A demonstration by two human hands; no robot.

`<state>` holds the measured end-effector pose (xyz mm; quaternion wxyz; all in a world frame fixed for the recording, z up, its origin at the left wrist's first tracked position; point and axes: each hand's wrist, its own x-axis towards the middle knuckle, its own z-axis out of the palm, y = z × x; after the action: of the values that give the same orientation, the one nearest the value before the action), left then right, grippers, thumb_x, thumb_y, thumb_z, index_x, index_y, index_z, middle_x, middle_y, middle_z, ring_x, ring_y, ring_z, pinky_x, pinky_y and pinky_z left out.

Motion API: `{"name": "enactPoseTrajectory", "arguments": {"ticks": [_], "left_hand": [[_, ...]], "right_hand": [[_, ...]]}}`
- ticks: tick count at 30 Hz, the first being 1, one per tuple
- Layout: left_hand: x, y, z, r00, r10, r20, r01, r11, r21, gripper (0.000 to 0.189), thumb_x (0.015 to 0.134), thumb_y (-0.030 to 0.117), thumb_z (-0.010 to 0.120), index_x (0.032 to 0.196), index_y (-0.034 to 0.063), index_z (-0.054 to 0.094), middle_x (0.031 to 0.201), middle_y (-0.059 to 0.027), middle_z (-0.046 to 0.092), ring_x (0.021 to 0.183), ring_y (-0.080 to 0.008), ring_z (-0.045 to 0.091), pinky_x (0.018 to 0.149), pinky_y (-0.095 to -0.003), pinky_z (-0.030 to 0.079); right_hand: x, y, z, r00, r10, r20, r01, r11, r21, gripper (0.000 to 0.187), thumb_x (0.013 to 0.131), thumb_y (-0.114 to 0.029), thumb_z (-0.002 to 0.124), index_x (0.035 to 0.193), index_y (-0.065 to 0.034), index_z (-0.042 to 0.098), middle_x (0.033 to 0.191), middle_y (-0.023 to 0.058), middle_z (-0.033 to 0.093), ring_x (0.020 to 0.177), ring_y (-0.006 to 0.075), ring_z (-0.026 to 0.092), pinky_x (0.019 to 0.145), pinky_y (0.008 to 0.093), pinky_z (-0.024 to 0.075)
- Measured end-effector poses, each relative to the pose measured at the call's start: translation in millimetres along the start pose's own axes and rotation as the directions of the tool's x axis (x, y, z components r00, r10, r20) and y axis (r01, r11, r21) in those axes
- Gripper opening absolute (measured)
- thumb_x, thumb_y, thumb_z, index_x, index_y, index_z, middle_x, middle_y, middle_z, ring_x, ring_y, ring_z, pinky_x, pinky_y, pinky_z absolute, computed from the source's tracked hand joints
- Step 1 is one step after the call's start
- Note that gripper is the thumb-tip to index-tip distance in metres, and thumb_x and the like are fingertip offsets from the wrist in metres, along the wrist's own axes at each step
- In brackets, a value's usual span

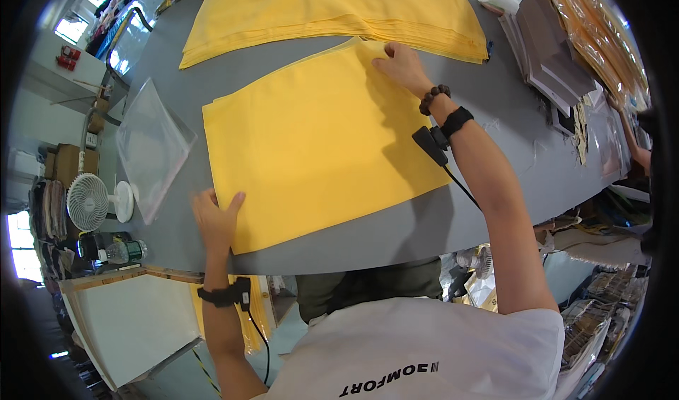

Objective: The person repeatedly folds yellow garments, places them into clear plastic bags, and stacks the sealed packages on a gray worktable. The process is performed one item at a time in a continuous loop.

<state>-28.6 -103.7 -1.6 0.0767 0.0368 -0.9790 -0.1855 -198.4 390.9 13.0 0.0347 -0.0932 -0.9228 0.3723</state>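
A folded yellow cloth (318, 150) lies flat on the grey table (339, 259) before me, its lower edge close to the table's near rim. My left hand (215, 214) is at the cloth's left edge, thumb spread over the fabric and the other fingers outside the edge; it is slightly blurred. At the upper right corner, my right hand (400, 66) pinches the cloth's layers between thumb and fingers. Beyond it lies a wide stack of yellow cloths (329, 7) with many layered edges. Both wrists wear black straps with small cabled devices.
Clear plastic bags (154, 150) lie at the left, beside a white fan (88, 202) and a plastic bottle (124, 252). Grey cardboard pieces (557, 50) and bagged orange goods (594, 28) stand at the right. Another person's arm (628, 135) shows at the far right.
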Motion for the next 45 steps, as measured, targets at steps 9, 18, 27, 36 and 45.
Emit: {"name": "enactPoseTrajectory", "arguments": {"ticks": [9, 18, 27, 36, 45], "left_hand": [[5.1, -20.6, -31.3, 0.996, -0.070, 0.060, 0.085, 0.952, -0.294, 0.039, 0.107, 0.027, 0.065, 0.121, -0.0083, 0.066, 0.111, -0.0181, 0.075, 0.098, -0.0284, 0.070, 0.085, -0.0405, 0.054], [9.3, 178.3, 14.5, 0.945, 0.325, 0.034, -0.286, 0.873, -0.395, 0.038, 0.104, 0.024, 0.069, 0.134, -0.0007, 0.068, 0.118, -0.0232, 0.075, 0.105, -0.0353, 0.074, 0.090, -0.0359, 0.056], [-76.3, 206.0, 51.3, 0.739, 0.669, 0.078, -0.636, 0.732, -0.243, 0.046, 0.089, 0.020, 0.080, 0.134, 0.0169, 0.068, 0.092, -0.0073, 0.066, 0.078, -0.0310, 0.070, 0.065, -0.0427, 0.058], [-86.7, 93.3, -0.9, 0.728, 0.679, 0.091, -0.625, 0.713, -0.319, 0.027, 0.079, 0.008, 0.078, 0.104, 0.0178, 0.082, 0.120, 0.0016, 0.073, 0.109, -0.0214, 0.062, 0.097, -0.0402, 0.044], [-73.2, 97.0, 5.6, 0.741, 0.670, -0.042, -0.660, 0.715, -0.230, 0.018, 0.089, 0.019, 0.079, 0.106, 0.0221, 0.082, 0.124, 0.0041, 0.068, 0.111, -0.0208, 0.059, 0.094, -0.0394, 0.041]], "right_hand": [[-63.8, 14.6, 28.7, 0.635, -0.755, -0.165, 0.687, 0.649, -0.327, 0.040, 0.096, -0.016, 0.068, 0.135, -0.0096, 0.062, 0.134, 0.0160, 0.063, 0.119, 0.0344, 0.062, 0.100, 0.0458, 0.0497], [-139.4, 2.0, -14.8, 0.842, -0.539, 0.015, 0.467, 0.715, -0.520, 0.040, 0.098, -0.031, 0.068, 0.131, -0.0096, 0.065, 0.130, 0.0133, 0.065, 0.119, 0.0313, 0.061, 0.096, 0.0456, 0.0471], [-144.8, 0.7, -14.1, 0.702, -0.683, 0.201, 0.705, 0.630, -0.324, 0.030, 0.102, -0.025, 0.066, 0.127, -0.0094, 0.068, 0.131, 0.0123, 0.068, 0.128, 0.0313, 0.062, 0.108, 0.0462, 0.0501], [-212.8, -15.5, -36.7, 0.851, -0.447, 0.276, 0.524, 0.683, -0.509, 0.019, 0.098, -0.023, 0.069, 0.093, -0.0050, 0.072, 0.093, 0.0111, 0.069, 0.091, 0.0316, 0.069, 0.081, 0.0446, 0.0565], [-178.2, -86.3, 77.6, 0.362, -0.839, 0.407, 0.919, 0.395, -0.004, 0.079, 0.093, -0.067, 0.066, 0.152, -0.0159, 0.056, 0.163, 0.0201, 0.043, 0.153, 0.0388, 0.036, 0.125, 0.0629, 0.0231]]}}
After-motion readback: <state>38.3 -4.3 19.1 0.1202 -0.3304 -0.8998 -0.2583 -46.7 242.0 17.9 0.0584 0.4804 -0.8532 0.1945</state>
